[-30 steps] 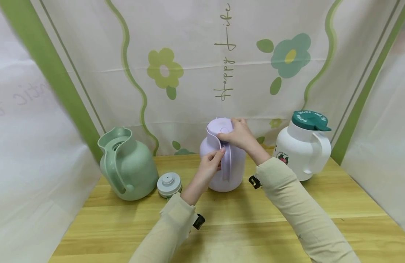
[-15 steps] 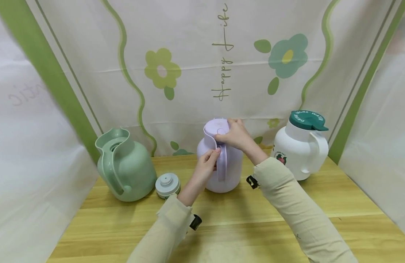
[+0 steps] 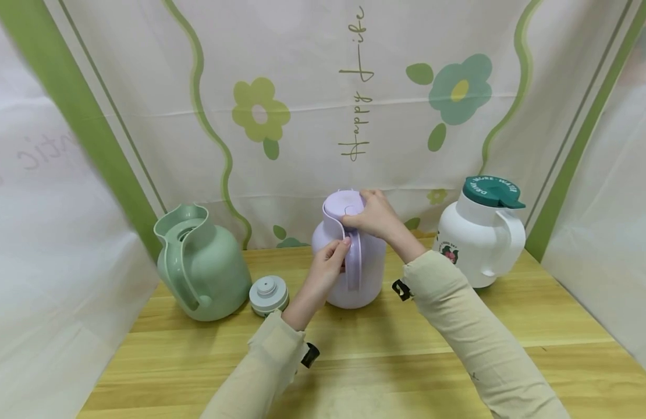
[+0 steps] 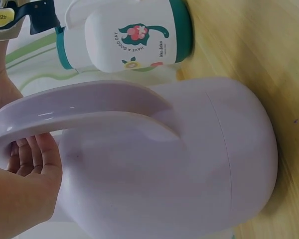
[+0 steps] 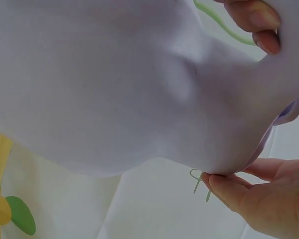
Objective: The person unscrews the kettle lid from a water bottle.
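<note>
A pale purple insulated jug stands upright on the table in the head view, its handle facing the person. Its round purple lid sits in the neck. My left hand holds the top of the handle, thumb on top and fingers curled through the loop. My right hand grips the lid at the neck's right side, thumb near the handle. In the right wrist view, fingertips of that hand press the rim from outside.
To the left stands a green jug without a lid, its neck showing a round opening. A grey screw stopper lies beside it. A white jug with a dark green lid stands at right. Printed cloth hangs behind the wooden table.
The head view has shifted slightly, and the purple jug sits a touch further left in it. Both hands keep the same hold.
</note>
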A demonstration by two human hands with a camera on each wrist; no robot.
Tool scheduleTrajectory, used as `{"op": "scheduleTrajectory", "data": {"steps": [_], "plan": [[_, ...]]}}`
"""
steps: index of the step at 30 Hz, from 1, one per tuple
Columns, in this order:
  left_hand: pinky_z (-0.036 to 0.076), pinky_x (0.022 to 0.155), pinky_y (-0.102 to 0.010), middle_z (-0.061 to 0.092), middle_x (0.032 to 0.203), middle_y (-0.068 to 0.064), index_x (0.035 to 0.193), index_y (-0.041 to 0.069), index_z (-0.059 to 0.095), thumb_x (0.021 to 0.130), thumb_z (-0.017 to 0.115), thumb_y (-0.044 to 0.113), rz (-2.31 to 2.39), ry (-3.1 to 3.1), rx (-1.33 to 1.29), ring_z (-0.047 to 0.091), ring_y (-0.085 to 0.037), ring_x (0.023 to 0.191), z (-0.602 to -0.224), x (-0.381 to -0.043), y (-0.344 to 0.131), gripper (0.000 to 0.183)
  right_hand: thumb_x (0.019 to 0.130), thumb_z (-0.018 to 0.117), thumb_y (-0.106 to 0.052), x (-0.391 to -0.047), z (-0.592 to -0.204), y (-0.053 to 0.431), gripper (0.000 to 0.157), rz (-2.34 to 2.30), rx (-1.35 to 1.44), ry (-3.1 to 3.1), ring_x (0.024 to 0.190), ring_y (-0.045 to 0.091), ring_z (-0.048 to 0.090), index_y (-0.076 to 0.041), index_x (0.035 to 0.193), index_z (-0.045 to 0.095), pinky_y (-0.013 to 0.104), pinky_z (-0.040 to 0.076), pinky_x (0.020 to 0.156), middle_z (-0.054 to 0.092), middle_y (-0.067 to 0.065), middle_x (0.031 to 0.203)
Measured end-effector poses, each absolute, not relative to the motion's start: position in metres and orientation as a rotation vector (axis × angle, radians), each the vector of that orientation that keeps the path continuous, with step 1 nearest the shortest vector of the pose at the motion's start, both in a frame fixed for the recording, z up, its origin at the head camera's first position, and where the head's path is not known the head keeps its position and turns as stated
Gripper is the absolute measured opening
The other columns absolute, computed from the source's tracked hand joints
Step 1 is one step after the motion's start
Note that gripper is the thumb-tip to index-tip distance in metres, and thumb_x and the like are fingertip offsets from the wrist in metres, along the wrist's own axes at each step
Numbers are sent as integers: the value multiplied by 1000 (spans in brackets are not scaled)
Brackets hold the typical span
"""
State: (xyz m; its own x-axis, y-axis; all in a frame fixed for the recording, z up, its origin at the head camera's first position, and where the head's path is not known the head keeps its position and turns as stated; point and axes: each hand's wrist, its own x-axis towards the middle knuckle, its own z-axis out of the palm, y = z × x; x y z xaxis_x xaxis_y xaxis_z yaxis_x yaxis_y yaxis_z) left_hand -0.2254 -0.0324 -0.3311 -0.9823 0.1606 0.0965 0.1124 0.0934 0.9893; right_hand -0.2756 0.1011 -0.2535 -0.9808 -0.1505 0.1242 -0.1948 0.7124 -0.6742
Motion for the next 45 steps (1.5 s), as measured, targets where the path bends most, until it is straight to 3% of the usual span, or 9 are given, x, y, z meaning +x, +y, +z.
{"op": "scheduleTrajectory", "data": {"steps": [13, 20, 32, 45], "plan": [[50, 76, -23, 43, 74, 3, 86, 2, 55, 103, 42, 33, 2033, 2402, 343, 48, -9, 78, -331, -222, -33, 38, 78, 69, -32, -281, -250, 102, 87, 1046, 339, -2922, 129, 38, 41, 5, 146, 29, 51, 38, 110, 32, 25, 149], [53, 79, -27, 43, 75, 3, 89, -1, 56, 103, 41, 32, 2012, 2427, 373, 48, -9, 78, -330, -221, -33, 38, 79, 69, -30, -283, -248, 103, 86, 1035, 383, -2937, 135, 37, 37, 7, 145, 30, 50, 34, 113, 31, 25, 150], [46, 72, -20, 45, 76, 2, 89, -3, 55, 103, 41, 29, 1996, 2458, 439, 48, -9, 76, -331, -221, -33, 38, 77, 68, -27, -284, -246, 104, 85, 1023, 450, -2939, 130, 38, 42, 9, 144, 31, 50, 37, 110, 35, 27, 148], [43, 67, -20, 41, 70, 2, 81, -1, 50, 103, 41, 27, 1993, 2485, 471, 45, -9, 70, -334, -223, -32, 37, 78, 69, -26, -288, -249, 107, 85, 1081, 491, -2939, 128, 37, 42, 6, 146, 29, 50, 38, 108, 34, 25, 149]]}}
